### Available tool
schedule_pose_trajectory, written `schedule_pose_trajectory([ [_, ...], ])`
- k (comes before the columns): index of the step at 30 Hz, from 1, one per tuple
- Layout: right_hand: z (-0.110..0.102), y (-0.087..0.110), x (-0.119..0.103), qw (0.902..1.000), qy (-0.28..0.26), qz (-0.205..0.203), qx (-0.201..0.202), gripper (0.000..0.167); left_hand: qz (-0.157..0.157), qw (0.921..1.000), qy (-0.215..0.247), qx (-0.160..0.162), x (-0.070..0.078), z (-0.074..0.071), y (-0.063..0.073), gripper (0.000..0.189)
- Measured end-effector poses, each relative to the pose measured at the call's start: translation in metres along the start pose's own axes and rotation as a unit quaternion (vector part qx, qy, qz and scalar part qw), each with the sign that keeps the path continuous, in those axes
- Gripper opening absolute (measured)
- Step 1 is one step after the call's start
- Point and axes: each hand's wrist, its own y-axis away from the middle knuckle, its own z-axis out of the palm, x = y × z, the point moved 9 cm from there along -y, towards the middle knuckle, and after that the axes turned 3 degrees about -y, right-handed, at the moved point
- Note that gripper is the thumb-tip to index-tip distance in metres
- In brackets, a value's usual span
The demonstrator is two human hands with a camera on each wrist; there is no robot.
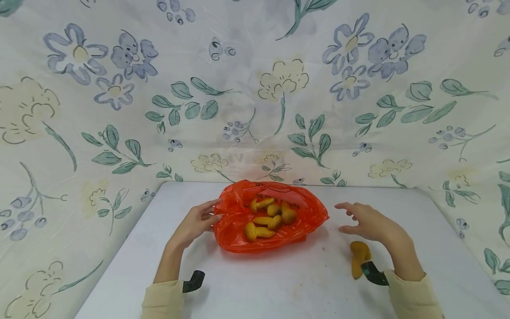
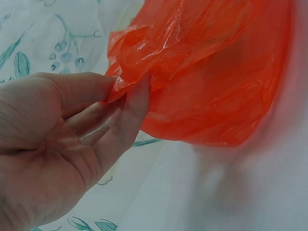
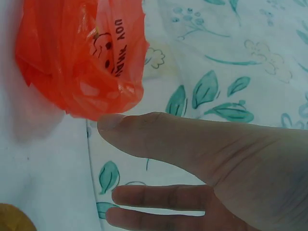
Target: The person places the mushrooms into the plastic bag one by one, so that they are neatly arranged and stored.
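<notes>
A red plastic bag (image 1: 233,239) lies open on the white table, with several yellow-brown mushrooms (image 1: 251,231) showing inside. My left hand (image 1: 194,226) is at the bag's left end; in the left wrist view its thumb and fingers pinch the thin red film. To the right of the bag, apart from it, my right hand (image 1: 368,223) hovers empty with thumb and fingers spread. One loose mushroom (image 1: 358,254) lies on the table just below that hand. In the right wrist view, black printed lettering shows on the bag (image 3: 57,53).
The white table (image 1: 279,288) has a few small dark specks near the loose mushroom. Behind it and along both sides hangs a floral cloth (image 1: 247,97). A dark device sticks out from each sleeve (image 1: 412,294) at the wrist.
</notes>
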Motion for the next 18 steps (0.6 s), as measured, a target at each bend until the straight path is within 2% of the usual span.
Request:
schedule_pose_trajectory([
  [18,0.019,0.016,0.043,0.9966,-0.037,0.050,-0.053,0.070,0.010,0.9998,0.013,-0.006,0.003,-0.002,0.003,0.055],
])
